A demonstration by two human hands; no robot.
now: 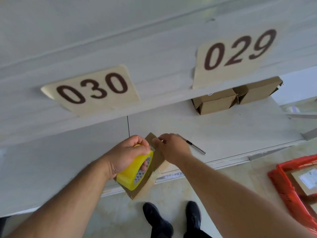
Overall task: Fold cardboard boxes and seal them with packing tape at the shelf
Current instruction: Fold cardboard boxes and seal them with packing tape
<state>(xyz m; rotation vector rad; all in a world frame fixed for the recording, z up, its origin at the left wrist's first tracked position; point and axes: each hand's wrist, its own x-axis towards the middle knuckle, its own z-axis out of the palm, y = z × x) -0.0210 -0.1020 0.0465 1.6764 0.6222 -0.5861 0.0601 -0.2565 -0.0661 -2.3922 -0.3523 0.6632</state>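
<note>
Gripping the yellow tape roll (135, 170), the left hand (127, 155) holds it on the cardboard box (154, 170) at the shelf's (223, 134) front edge; the right hand (173, 148) seemingly pinches the tape end against the box's far end.

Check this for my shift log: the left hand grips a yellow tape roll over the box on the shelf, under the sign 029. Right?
Not quite. In the head view the left hand grips the yellow tape roll over the box below sign 030, not 029, which hangs further right.
</note>
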